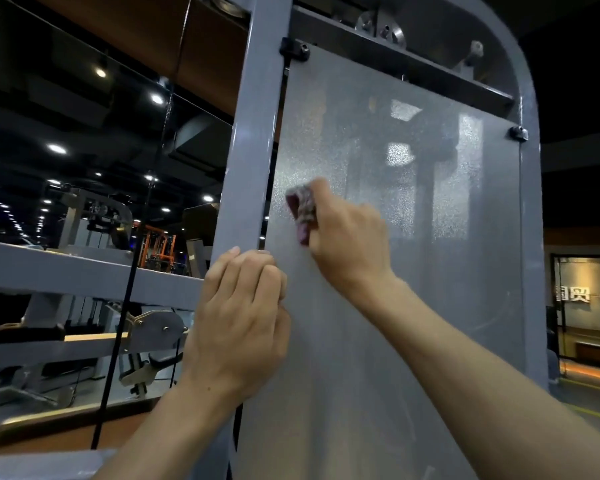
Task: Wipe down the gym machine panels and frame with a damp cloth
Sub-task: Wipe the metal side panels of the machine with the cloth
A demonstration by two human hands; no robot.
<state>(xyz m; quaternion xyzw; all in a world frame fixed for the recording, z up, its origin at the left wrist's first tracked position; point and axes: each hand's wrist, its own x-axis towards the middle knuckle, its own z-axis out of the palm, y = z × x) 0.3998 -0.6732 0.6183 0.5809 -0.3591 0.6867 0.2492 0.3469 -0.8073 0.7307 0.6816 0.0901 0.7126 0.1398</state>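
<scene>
Pressing a bunched reddish cloth [302, 211] flat against the frosted grey panel [413, 237], the right hand [347, 237] has its fingers curled round the wad, which sits at about nine o'clock on the panel, close to its left edge. That grip likely keeps the damp fabric gathered so it can be dragged across the plastic under steady pressure. The left hand [243, 317], at about seven o'clock from the cloth, has its fingers curled over the panel's left edge where it meets the grey upright post [253, 133] of the frame; it probably steadies the thin sheet so it does not flex or rattle while being rubbed. Much of the panel seems yet to be covered, judging by the cloth's place near one edge, though I cannot tell which parts are already wet. Black clips [293, 50] hold the panel to the frame at eleven and two o'clock, and a pulley [381, 27] shows above its top edge at twelve. Beyond the post, toward nine o'clock, lies a dim gym hall with ceiling spotlights [101, 72], more grey machines [94, 216] and an orange rack [158, 247]; at three o'clock a lit doorway with wall lettering [572, 294] glows.
</scene>
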